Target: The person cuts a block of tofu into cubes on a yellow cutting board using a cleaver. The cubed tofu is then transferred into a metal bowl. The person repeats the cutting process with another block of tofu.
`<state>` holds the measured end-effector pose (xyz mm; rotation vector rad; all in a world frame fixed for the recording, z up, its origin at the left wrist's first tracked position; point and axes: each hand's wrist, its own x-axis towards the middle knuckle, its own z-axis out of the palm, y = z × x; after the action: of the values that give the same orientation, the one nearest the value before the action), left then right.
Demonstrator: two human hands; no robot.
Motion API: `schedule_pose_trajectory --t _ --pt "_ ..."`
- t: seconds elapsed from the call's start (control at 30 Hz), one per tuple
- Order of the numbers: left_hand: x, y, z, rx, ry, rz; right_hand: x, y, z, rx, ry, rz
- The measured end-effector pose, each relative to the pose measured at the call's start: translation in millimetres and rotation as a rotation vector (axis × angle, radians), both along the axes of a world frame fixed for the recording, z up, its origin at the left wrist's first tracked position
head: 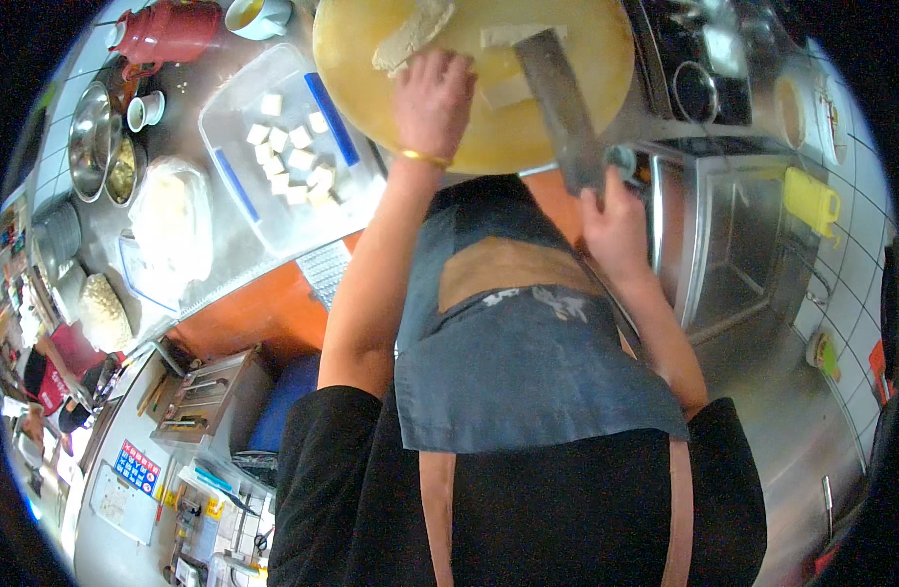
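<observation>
At the top of the picture is a round yellow cutting board (508, 139). My left hand (434, 99) is over its left part, fingers curled at the lower end of a pale, crumbly-looking block (414, 37); whether the fingers grip it is unclear. My right hand (616, 220) holds the handle end of a cleaver (559, 95), blurred, its broad blade reaching up over the board. Near the blade lie a pale strip (519, 34) and a flat pale piece (508, 92). Left of the board, a clear plastic container (233, 125) with blue clips holds several white cubes (301, 159).
On the steel counter at left stand a red jug (174, 33), a white cup (262, 18), a steel bowl (89, 139) and a plastic bag (172, 213) of pale contents. A yellow plastic item (809, 198) hangs on the right tiled wall. People are at the far left.
</observation>
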<state>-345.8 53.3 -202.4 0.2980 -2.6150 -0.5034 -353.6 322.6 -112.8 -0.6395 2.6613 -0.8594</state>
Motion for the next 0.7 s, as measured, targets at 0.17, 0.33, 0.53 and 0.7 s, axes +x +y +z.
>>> schedule_pose_trajectory --t 0.17,0.33,0.53,0.7 --pt "23 22 -6 0.102 -0.089 -0.081 7 -5 -6 0.052 0.050 0.106" --pt "24 29 -11 0.121 -0.102 -0.050 7 -11 -5 0.092 -0.035 0.081" --pt "22 29 -13 0.142 -0.107 -0.051 5 -13 -4 0.111 -0.024 0.100" --pt "21 28 -13 0.145 -0.082 -0.060 5 -15 -3 0.117 -0.030 0.099"
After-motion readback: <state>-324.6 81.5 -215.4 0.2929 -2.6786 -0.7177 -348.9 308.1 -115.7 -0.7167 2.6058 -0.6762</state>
